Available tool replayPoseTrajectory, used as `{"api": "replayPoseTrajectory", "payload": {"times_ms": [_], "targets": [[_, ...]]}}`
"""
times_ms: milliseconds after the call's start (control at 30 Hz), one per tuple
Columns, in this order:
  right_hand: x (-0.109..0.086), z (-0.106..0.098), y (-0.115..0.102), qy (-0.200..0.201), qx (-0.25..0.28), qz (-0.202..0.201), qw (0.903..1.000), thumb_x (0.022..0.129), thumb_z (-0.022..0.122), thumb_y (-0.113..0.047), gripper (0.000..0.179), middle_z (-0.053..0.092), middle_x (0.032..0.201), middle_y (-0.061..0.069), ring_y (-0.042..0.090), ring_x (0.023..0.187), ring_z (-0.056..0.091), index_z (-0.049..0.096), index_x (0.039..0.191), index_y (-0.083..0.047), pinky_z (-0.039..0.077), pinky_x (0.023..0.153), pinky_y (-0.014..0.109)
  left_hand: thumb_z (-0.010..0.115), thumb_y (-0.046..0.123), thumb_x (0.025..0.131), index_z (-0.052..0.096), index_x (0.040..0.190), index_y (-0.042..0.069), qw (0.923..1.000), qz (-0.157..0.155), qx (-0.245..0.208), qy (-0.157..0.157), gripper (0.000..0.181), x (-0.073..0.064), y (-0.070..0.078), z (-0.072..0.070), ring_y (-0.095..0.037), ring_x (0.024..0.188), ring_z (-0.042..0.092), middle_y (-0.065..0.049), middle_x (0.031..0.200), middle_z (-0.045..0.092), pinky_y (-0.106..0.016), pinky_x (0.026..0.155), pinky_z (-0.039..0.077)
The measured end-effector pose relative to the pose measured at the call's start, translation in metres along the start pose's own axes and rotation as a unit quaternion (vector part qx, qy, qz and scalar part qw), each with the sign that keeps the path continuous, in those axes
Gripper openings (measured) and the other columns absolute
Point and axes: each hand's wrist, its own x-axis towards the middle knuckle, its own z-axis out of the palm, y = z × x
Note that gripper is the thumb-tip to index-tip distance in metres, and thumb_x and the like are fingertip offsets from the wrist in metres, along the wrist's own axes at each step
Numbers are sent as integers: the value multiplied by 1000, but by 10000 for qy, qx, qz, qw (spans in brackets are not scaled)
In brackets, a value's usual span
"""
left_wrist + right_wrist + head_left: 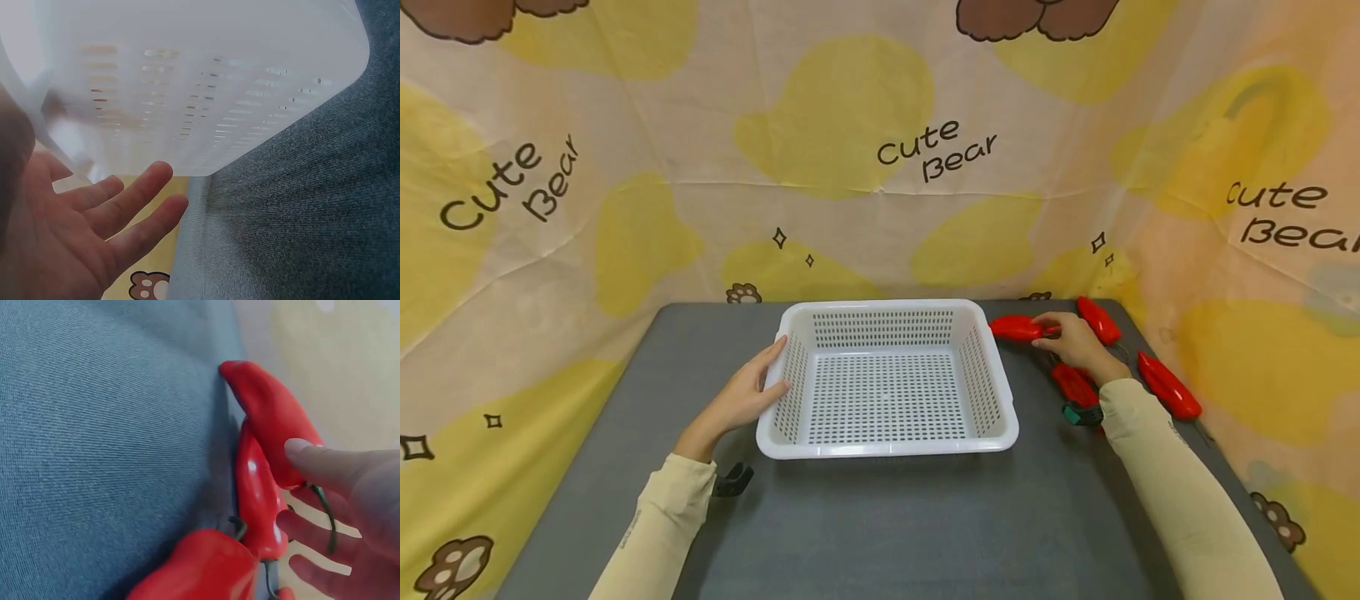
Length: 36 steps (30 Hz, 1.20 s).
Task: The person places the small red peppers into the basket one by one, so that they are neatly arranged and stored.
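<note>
A white perforated plastic basket (887,450) stands on the grey table in the head view. My left hand (747,398) grips its left rim, thumb over the inside; in the left wrist view the other fingers (140,194) spread along the outer wall. To the right of the basket, my right hand (1075,342) pinches a red chili pepper (1017,328) near its stem end. The right wrist view shows this pepper (269,412) raised, its green stem (326,515) hanging by the palm. Another red pepper (1073,385) lies below that hand, partly hidden by the wrist.
Two more red peppers lie along the table's right side, one at the back (1099,321) and one nearer (1168,387). A printed cloth (880,225) hangs behind and beside the grey table (887,533). Dark straps with wrist gear (1081,414) sit at both sleeves.
</note>
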Motion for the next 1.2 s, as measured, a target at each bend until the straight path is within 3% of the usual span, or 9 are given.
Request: {"api": "replayPoseTrajectory", "payload": {"times_ms": [133, 233, 333, 467, 600, 700, 800, 967, 1200], "targets": [[-5, -7, -5, 310, 341, -97, 9989, 92, 72, -10, 44, 66, 125, 31, 45, 106, 68, 62, 131, 5, 61, 83, 34, 58, 8, 95, 16, 161, 0, 9999, 16, 92, 42, 79, 0, 0, 0, -49, 118, 61, -31, 163, 22, -41, 75, 64], [-9, -11, -4, 550, 649, -185, 9962, 92, 72, -11, 44, 67, 124, 30, 46, 104, 67, 62, 131, 5, 53, 73, 13, 57, 7, 95, 15, 161, 1, 9999, -22, 104, 32, 79, 0, 0, -1, -48, 117, 61, -30, 164, 22, -41, 75, 64], [-13, -15, 0, 778, 901, -230, 9926, 93, 72, -15, 45, 64, 127, 30, 46, 108, 66, 61, 132, 5, 48, 72, 5, 57, 7, 95, 15, 161, 1, 9999, -39, 124, 23, 78, 0, 2, -2, -48, 119, 60, -30, 164, 22, -42, 76, 64], [-18, -22, 1, 1054, 1089, -162, 9883, 94, 71, -19, 47, 62, 130, 27, 20, 100, 70, 61, 134, 3, 49, 71, 5, 57, 8, 95, 16, 161, 0, 9997, 2, 224, 48, 78, 0, 4, -2, -48, 118, 61, -31, 164, 22, -42, 76, 64], [-21, -29, -3, 1197, 1306, -214, 9839, 94, 71, -18, 47, 65, 121, 14, -9, 86, 61, 60, 134, 3, 52, 70, 8, 56, 7, 95, 15, 161, 0, 9998, 1, 183, 51, 78, -1, 4, -2, -50, 118, 61, -30, 164, 21, -43, 75, 64], [-24, -34, -6, 1279, 1589, -351, 9784, 93, 71, -13, 47, 64, 112, -5, -7, 83, 63, 58, 135, 5, 53, 70, 10, 55, 5, 95, 14, 161, 1, 9999, -30, 83, 61, 78, -3, 3, 0, -50, 119, 61, -30, 164, 22, -44, 75, 64], [-27, -39, -7, 1392, 1872, -374, 9717, 93, 70, -9, 42, 59, 106, -20, -5, 82, 63, 61, 134, -3, 51, 67, 10, 54, 5, 95, 14, 161, 1, 10000, -26, 10, 31, 77, -3, 3, 3, -48, 116, 63, -30, 164, 23, -41, 74, 64], [-29, -45, -7, 1798, 2153, -413, 9590, 93, 69, -7, 37, 59, 106, -25, -10, 85, 61, 66, 126, -23, 50, 68, 7, 53, 4, 95, 16, 161, 1, 9998, 109, -145, 41, 76, 0, 2, 5, -45, 111, 66, -30, 163, 24, -38, 71, 64], [-24, -48, -23, 2133, 2375, -576, 9459, 93, 69, -7, 41, 62, 109, -27, -11, 98, 60, 66, 133, -15, 50, 82, 3, 52, 2, 94, 14, 161, 1, 9994, 80, -331, -62, 77, 0, -1, 3, -42, 103, 70, -32, 162, 25, -34, 66, 64]]}}
